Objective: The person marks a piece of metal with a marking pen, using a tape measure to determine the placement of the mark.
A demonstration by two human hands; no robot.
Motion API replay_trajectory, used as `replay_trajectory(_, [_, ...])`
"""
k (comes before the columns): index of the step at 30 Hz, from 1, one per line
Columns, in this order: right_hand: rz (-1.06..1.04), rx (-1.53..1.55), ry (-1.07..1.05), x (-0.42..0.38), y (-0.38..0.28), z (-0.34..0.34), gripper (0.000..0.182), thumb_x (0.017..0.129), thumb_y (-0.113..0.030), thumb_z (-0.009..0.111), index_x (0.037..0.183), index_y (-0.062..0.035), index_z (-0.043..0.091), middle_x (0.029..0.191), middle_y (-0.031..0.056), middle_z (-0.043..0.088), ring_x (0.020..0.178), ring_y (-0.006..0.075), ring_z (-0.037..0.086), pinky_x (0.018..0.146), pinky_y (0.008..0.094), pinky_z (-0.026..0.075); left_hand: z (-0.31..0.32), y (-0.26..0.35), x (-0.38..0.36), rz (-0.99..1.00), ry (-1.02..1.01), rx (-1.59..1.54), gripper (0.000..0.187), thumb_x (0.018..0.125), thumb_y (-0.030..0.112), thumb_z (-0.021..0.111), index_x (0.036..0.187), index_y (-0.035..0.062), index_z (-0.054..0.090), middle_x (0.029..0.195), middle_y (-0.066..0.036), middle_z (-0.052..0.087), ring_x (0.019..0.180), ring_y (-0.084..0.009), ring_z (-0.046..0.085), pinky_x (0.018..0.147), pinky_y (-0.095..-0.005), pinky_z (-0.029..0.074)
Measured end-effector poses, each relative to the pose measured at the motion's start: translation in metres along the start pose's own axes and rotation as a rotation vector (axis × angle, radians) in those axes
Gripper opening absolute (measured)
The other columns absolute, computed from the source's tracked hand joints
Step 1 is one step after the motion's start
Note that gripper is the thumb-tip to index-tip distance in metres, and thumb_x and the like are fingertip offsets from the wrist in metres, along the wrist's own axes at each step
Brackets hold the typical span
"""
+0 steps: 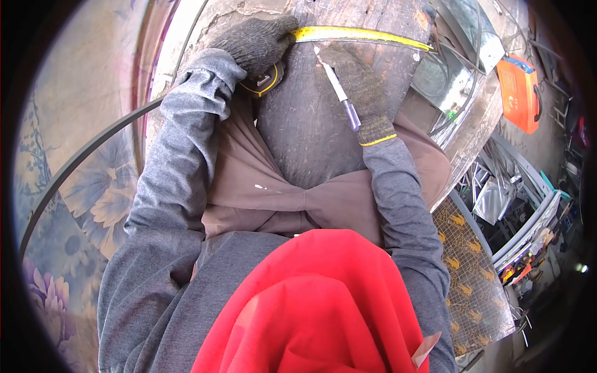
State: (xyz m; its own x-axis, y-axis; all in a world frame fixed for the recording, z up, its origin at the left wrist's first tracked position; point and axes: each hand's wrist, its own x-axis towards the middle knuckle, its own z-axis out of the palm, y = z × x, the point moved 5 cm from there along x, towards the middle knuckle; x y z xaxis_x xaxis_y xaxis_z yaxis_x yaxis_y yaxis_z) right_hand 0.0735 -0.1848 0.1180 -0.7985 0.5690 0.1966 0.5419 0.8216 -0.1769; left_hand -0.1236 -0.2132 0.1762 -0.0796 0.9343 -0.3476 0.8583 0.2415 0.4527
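My left hand (252, 45), in a dark knit glove, is closed around a tape measure (266, 81), with its case showing below the palm. The yellow tape blade (360, 35) runs from my left fingers to the right across a dark, worn board (292, 124). In my right hand (364, 87), also gloved, is a white marker with a purple-grey end (341, 96). Its tip points up toward the blade's lower edge, close to my left fingers. The right fingertips lie just under the blade, partly hidden behind the marker.
An orange case-like machine (519, 93) stands at the right. Shiny sheet-metal pieces (441, 81) and cables lie beyond the board. Lower right, a rack (525, 230) holds metal scraps and tools. A dark hose (93, 143) curves along the left, over a floral-patterned surface (93, 193).
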Motion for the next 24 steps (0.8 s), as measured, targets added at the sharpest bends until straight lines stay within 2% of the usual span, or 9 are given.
replay_trajectory(4, [0.034,0.147,-0.063,0.007,0.003,-0.009,0.05,0.09,-0.058,0.049,0.128,-0.027,0.06,0.127,0.0028,0.061,0.124,0.0306,0.052,0.108,0.063,0.026,0.003,-0.002,0.0,-0.01,-0.016,-0.003,0.029,0.097,0.029,0.047,0.121,0.0167,0.059,0.086,-0.013,0.069,0.073,-0.0273,0.068,0.069,-0.0408,0.053])
replay_trajectory(6, [0.069,0.48,-0.021,0.008,0.006,-0.011,0.045,0.09,-0.053,0.053,0.126,-0.0268,0.061,0.124,0.001,0.063,0.121,0.029,0.055,0.107,0.0573,0.033,0.001,0.001,0.001,0.036,0.029,0.043,0.03,0.097,0.03,0.047,0.122,0.0179,0.059,0.091,-0.015,0.069,0.08,-0.0305,0.068,0.075,-0.0427,0.053])
replay_trajectory(7, [0.068,0.483,-0.019,0.006,0.006,-0.009,0.045,0.09,-0.053,0.053,0.126,-0.0268,0.061,0.124,0.001,0.063,0.121,0.029,0.055,0.107,0.0573,0.033,0.001,-0.001,0.001,0.034,0.029,0.046,0.03,0.097,0.03,0.047,0.122,0.0179,0.059,0.091,-0.015,0.069,0.08,-0.0305,0.068,0.075,-0.0427,0.053])
replay_trajectory(9, [0.021,-0.012,-0.06,0.002,0.003,-0.007,0.039,0.09,-0.046,0.056,0.124,-0.0265,0.062,0.121,-0.0008,0.065,0.118,0.0262,0.057,0.106,0.0496,0.039,-0.004,0.004,-0.002,-0.092,-0.085,0.001,0.031,0.097,0.032,0.047,0.122,0.0188,0.059,0.095,-0.015,0.069,0.086,-0.0326,0.067,0.079,-0.0441,0.052])
replay_trajectory(12, [-0.026,0.195,0.025,0.009,0.0,-0.022,0.035,0.089,-0.042,0.059,0.121,-0.0266,0.063,0.12,-0.0012,0.064,0.117,0.0238,0.058,0.106,0.0445,0.04,-0.003,0.005,-0.003,-0.069,-0.054,0.024,0.031,0.097,0.033,0.047,0.123,0.0194,0.059,0.096,-0.013,0.069,0.085,-0.0318,0.067,0.078,-0.0438,0.053])
replay_trajectory(16, [-0.133,-0.154,0.048,0.006,0.0,-0.017,0.034,0.088,-0.043,0.06,0.117,-0.0256,0.065,0.116,-0.0024,0.066,0.113,0.0233,0.06,0.105,0.0449,0.041,0.002,0.0,-0.002,-0.084,-0.071,0.0,0.032,0.097,0.033,0.047,0.123,0.0195,0.059,0.096,-0.013,0.069,0.086,-0.0312,0.067,0.079,-0.0438,0.053])
replay_trajectory(19, [-0.071,0.069,0.092,0.013,-0.003,-0.028,0.033,0.088,-0.041,0.061,0.115,-0.0239,0.066,0.114,-0.0019,0.067,0.111,0.0233,0.061,0.104,0.0432,0.041,0.001,0.002,-0.002,-0.045,-0.047,0.032,0.031,0.097,0.032,0.047,0.123,0.0192,0.059,0.094,-0.013,0.069,0.084,-0.0309,0.067,0.078,-0.0433,0.053])
replay_trajectory(21, [0.004,0.331,0.09,0.016,-0.001,-0.03,0.032,0.087,-0.04,0.062,0.114,-0.0225,0.067,0.11,-0.001,0.068,0.109,0.0236,0.062,0.105,0.047,0.04,0.001,0.0,-0.001,-0.025,-0.006,0.038,0.03,0.097,0.031,0.048,0.122,0.0191,0.059,0.093,-0.013,0.069,0.084,-0.0309,0.067,0.077,-0.0433,0.053])
replay_trajectory(24, [-0.005,0.216,0.026,0.02,-0.007,-0.041,0.033,0.087,-0.041,0.061,0.113,-0.0221,0.067,0.111,0.0004,0.068,0.108,0.0242,0.062,0.108,0.053,0.034,-0.001,0.003,-0.002,-0.012,-0.029,0.01,0.031,0.095,0.029,0.05,0.122,0.0195,0.059,0.093,-0.014,0.069,0.084,-0.0313,0.067,0.077,-0.0434,0.053])
